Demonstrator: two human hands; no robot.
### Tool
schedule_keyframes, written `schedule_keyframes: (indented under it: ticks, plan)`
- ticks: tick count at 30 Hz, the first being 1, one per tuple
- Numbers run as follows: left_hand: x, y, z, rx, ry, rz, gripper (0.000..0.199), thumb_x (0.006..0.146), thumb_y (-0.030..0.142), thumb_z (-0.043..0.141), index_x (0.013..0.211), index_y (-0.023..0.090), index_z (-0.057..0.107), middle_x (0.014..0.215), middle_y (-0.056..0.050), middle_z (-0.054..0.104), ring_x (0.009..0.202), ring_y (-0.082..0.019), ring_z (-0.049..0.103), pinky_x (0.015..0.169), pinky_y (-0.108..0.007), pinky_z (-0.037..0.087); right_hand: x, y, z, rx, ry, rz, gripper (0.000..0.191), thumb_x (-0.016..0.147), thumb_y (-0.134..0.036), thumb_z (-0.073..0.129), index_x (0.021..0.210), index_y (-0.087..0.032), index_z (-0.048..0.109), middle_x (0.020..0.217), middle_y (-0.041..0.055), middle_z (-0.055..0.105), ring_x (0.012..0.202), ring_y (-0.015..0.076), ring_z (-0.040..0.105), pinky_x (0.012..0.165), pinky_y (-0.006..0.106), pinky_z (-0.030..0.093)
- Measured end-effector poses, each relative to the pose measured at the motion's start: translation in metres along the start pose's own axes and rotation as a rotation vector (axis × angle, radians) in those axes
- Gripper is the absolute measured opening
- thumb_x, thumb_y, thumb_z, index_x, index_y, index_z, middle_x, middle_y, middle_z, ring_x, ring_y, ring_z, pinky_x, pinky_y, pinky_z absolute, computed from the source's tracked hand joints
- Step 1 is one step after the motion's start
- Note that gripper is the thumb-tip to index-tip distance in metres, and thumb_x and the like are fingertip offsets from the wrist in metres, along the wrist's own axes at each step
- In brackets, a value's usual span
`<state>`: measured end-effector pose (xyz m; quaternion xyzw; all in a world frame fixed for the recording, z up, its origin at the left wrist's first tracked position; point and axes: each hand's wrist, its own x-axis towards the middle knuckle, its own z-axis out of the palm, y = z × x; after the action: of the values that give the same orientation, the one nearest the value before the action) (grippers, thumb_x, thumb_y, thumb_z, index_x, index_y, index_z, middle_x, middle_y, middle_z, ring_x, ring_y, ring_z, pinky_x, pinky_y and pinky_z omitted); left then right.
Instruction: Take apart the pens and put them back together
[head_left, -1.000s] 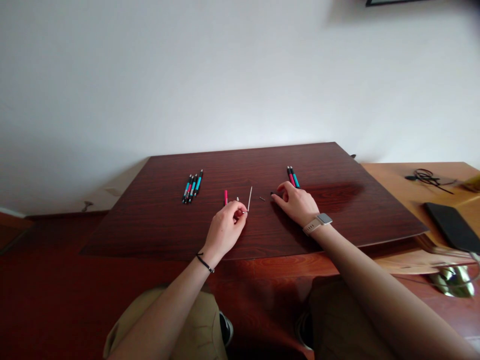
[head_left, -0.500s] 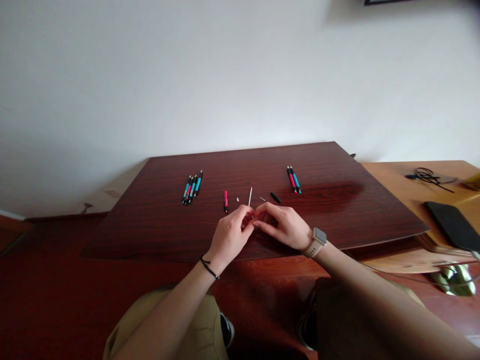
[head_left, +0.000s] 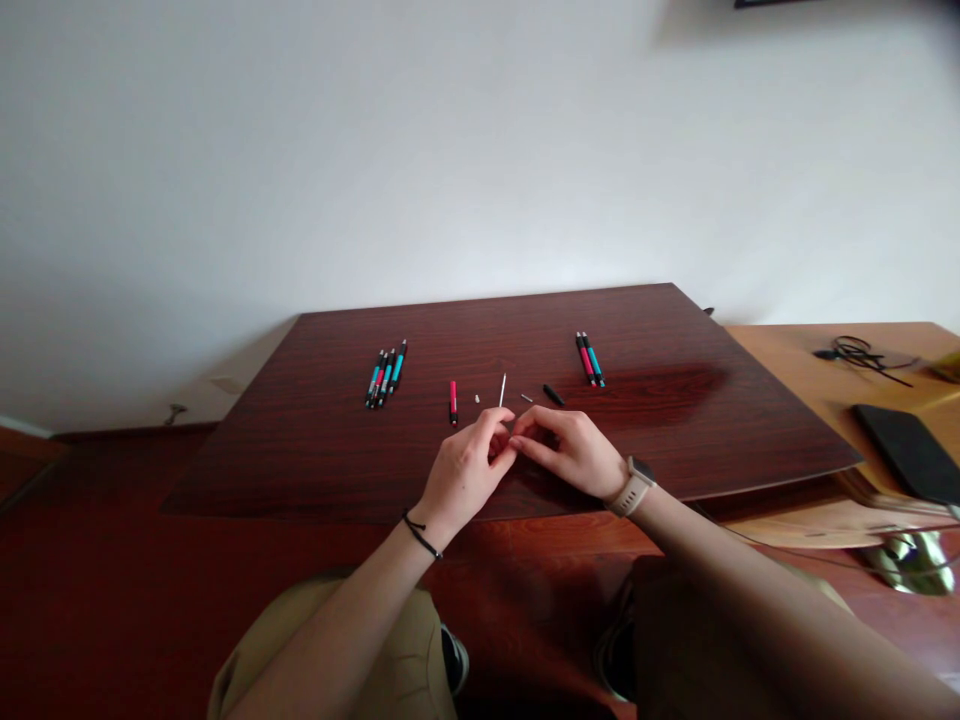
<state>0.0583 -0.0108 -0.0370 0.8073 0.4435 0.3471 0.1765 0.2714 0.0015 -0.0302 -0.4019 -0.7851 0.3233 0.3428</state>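
Observation:
My left hand and my right hand meet fingertip to fingertip over the near part of the dark wooden table. Both are closed in a pinch; whatever lies between the fingers is too small or hidden to name. Just beyond the left fingers a thin pen refill lies on the wood, its near end covered by the hand. Around it are a pink pen barrel, a tiny white piece, a small metallic piece and a black grip piece.
Several blue and pink pens lie in a group at the left. Two more, a pink pen and a blue pen, lie side by side at the right. A lighter table adjoins, bearing a black cable and a dark flat device.
My fingers have shifted slightly, the left index finger lifting a little at the meeting point. The pens and loose parts lie where they were; the view has moved a touch.

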Motion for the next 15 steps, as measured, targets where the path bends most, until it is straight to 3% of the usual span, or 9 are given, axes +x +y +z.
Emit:
schedule_keyframes:
  ticks: [15]
  plan:
    - [-0.0011,0.0030,0.0025,-0.130,-0.011,-0.035,0.030,0.102,0.014,0.061,0.129,0.026,0.055,0.109,-0.004,0.079,0.087,-0.017,0.076,0.085,-0.031,0.061,0.0026,0.0087,-0.0053,0.050,0.090,-0.084,0.012,0.103,-0.033,0.067,0.105,-0.025,0.076,0.104,0.0048,0.079,0.095,0.0218,0.074,0.088,0.035,0.057]
